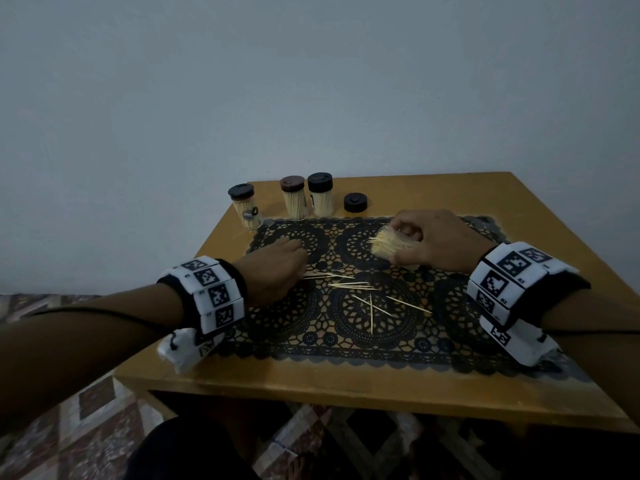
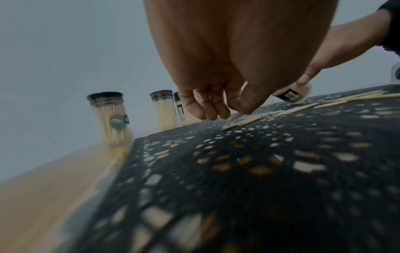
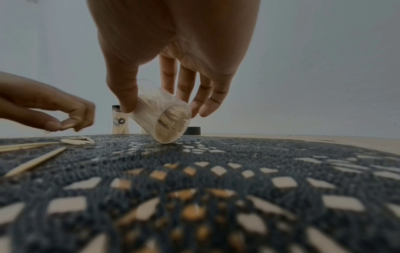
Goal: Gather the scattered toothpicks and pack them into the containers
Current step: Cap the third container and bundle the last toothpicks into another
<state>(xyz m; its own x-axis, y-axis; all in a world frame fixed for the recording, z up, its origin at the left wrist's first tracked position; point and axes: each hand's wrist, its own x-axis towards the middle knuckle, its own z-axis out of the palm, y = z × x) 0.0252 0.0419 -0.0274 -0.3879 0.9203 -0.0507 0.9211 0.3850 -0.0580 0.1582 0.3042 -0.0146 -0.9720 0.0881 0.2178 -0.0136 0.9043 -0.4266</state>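
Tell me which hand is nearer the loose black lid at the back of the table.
Right. The right hand, holding the open container tilted on the mat, sits just in front of the lid; the left hand is farther away, at the scattered toothpicks.

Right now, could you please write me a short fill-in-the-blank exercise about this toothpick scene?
1. The right hand holds an open container that is ____, not upright.
2. ____ capped containers stand at the table's back edge.
3. The loose black cap lies on the ____.
4. The left hand pinches toothpicks off the ____.

Missing: tilted; three; table; mat
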